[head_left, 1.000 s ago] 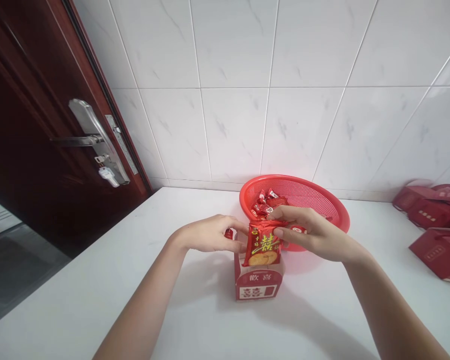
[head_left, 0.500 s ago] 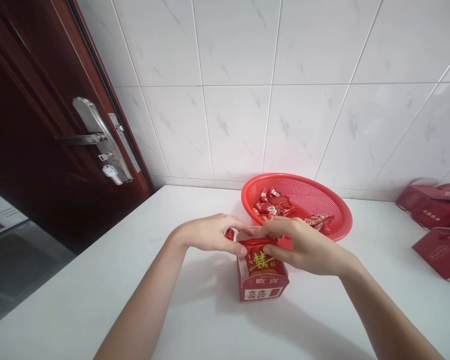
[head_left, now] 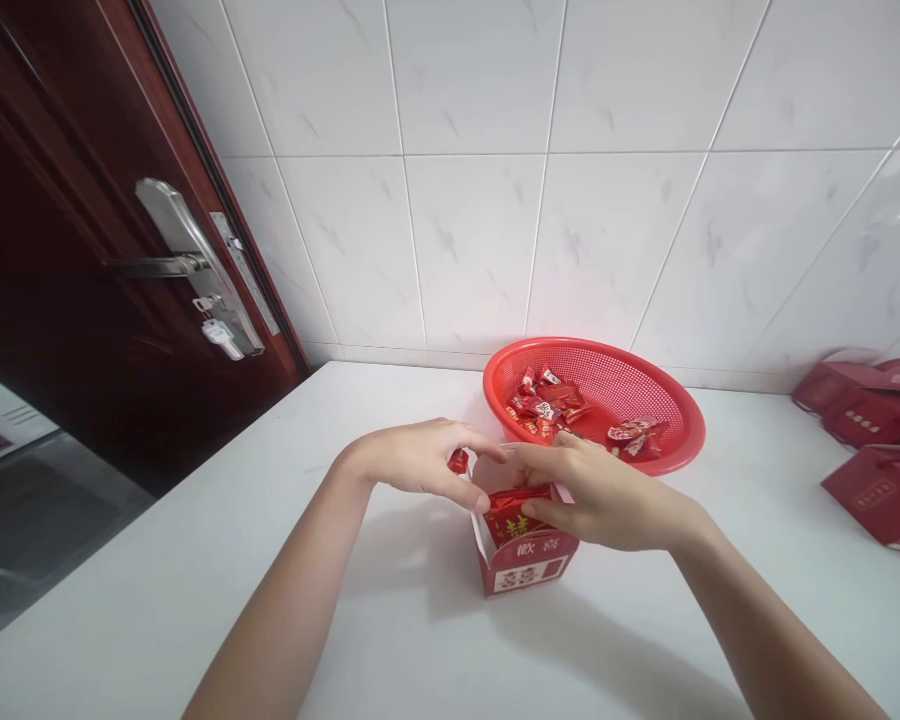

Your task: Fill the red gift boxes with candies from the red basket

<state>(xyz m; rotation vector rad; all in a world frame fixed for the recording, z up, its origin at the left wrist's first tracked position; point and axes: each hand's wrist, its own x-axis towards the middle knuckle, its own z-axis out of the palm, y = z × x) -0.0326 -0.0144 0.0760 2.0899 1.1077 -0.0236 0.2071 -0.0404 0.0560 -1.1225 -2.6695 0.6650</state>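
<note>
A small red paper gift box [head_left: 529, 575] with an open top stands on the white table. Inside it sits a shiny red snack packet [head_left: 511, 515] with yellow-green lettering, its lower part hidden by the box's front wall. My right hand [head_left: 596, 495] pinches the packet's upper right part, thumb in front and fingers behind. At the box's left side is my left hand [head_left: 420, 458], thumb and fingers apart, the thumb tip at the packet's upper left corner. A small red wrapped piece [head_left: 459, 461] shows between its thumb and index finger.
Behind the box, a red plastic basket [head_left: 682, 420] holds wrapped sweets [head_left: 551, 400] and other small packets [head_left: 636, 436]. Several red boxes [head_left: 881, 495] are at the right. A tiled wall [head_left: 472, 250] borders the table [head_left: 390, 640]; a dark red door [head_left: 67, 200] stands left.
The packet sits lower in the box, with more of its lettering hidden behind the front wall. Both hands stay near the box opening, and the view has shifted slightly.
</note>
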